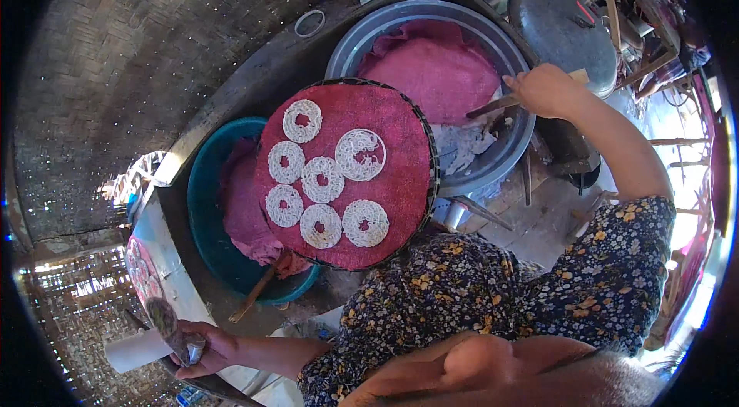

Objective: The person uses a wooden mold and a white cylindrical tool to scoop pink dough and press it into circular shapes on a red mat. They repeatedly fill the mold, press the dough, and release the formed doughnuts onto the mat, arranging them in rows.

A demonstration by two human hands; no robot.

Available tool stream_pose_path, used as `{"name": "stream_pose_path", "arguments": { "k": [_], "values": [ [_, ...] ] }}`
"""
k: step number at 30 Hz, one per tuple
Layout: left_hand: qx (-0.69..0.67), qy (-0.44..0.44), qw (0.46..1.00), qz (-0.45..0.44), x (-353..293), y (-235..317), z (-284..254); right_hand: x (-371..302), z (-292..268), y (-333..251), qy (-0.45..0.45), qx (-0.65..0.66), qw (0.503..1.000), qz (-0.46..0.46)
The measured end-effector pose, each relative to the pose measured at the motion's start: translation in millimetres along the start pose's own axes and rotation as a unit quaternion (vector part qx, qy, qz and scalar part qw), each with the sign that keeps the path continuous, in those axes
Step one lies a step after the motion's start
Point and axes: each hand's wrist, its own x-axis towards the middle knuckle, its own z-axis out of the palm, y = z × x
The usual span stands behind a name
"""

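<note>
My right hand (546, 91) is closed on a flat wooden stick (493, 105), its end over white dough (462, 149) in a grey basin (339, 53). A pink cloth (435, 72) covers much of that basin. At the lower left, my left hand (206, 349) is closed around a white tube (138, 351) with a dark, worn piece (165, 322) against it. Between the hands lies a round tray covered in red cloth (400, 199). Several lacy white dough rings (322, 180) rest on it; one lacy piece (360, 154) sits inside a thin hoop, its middle only partly filled.
A teal basin (202, 207) with pink cloth and a wooden-handled tool (252, 295) stands under the tray's left side. A large lidded metal pot (558, 33) is at the far right. A loose ring (309, 23) lies on the ledge by the woven wall (169, 45).
</note>
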Motion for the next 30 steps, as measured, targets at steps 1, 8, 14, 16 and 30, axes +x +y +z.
{"name": "stream_pose_path", "arguments": {
  "k": [1,8,14,16,30],
  "values": [
    [-0.016,0.014,1.000,-0.005,0,1,-1,2,1,-1,-0.012,0.003,1.000,0.002],
    [-0.031,-0.010,0.999,-0.009,5,2,-6,16,-10,6,-0.076,-0.081,0.993,-0.026],
    [-0.010,0.008,0.999,-0.048,-2,-8,12,38,26,-12,-0.062,-0.059,0.996,-0.036],
    [-0.015,0.001,0.999,-0.046,-4,-11,14,46,48,-21,-0.035,-0.040,0.997,-0.053],
    [-0.032,-0.084,0.996,-0.024,-6,20,-5,55,97,-27,0.061,0.063,0.992,-0.090]
  ]
}}
